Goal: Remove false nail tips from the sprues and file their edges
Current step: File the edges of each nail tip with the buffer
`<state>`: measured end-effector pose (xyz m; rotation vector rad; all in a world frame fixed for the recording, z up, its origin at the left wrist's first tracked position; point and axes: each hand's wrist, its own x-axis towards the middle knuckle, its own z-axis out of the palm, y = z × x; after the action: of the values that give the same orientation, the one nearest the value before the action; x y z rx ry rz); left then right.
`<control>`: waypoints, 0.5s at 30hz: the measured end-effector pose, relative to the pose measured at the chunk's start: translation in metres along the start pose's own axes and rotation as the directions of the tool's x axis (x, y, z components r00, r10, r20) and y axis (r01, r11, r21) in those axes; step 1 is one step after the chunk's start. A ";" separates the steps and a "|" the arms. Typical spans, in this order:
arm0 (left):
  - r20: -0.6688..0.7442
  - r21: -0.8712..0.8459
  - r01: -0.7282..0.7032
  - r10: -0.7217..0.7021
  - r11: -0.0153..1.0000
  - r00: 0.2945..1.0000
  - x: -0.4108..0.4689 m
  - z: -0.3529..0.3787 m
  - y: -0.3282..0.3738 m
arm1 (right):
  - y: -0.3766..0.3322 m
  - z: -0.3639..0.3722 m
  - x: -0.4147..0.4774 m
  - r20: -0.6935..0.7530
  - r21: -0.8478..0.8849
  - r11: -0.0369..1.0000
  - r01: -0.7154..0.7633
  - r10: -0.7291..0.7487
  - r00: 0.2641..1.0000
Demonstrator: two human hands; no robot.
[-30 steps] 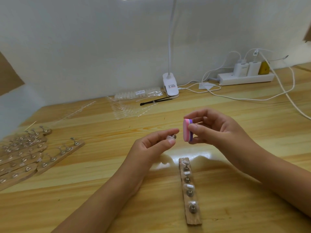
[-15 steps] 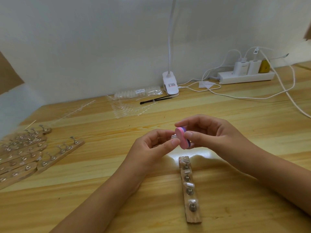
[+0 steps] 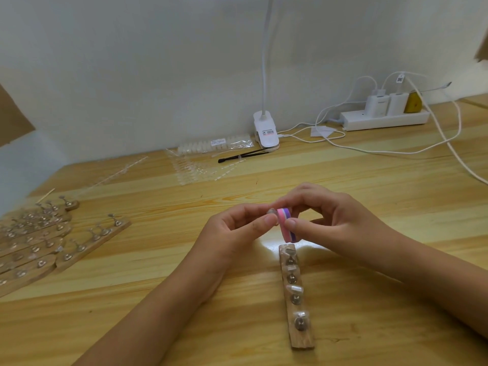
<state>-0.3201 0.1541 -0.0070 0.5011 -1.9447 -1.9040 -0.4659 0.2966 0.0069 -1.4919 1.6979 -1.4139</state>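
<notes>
Clear false nail tip (image 3: 271, 211), head view: pinched between thumb and forefinger of left hand (image 3: 232, 231), above pale wooden table (image 3: 396, 186). Right hand (image 3: 335, 220) pinches pink-and-purple oval foam file block (image 3: 286, 224), pink face against the tip. Narrow wooden strip with mounted tips (image 3: 297, 297) lies just beneath.

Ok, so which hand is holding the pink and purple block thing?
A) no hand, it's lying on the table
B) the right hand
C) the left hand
B: the right hand pinches the pink and purple block between thumb and fingers above the table, while the left hand holds a small nail tip up against it.
</notes>
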 end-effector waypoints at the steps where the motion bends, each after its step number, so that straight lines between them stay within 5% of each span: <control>1: 0.005 -0.008 0.006 -0.006 1.000 1.000 0.000 -0.001 0.000 | 0.001 0.000 0.000 -0.002 0.001 1.000 -0.002 0.002 1.000; 15: 0.062 -0.005 0.003 -0.002 1.000 0.998 0.003 -0.003 -0.002 | -0.002 -0.006 0.004 -0.059 0.312 0.950 -0.031 0.052 0.997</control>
<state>-0.3206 0.1498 -0.0094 0.4483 -1.9777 -1.9477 -0.4709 0.2953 0.0121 -1.2415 1.4507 -1.6365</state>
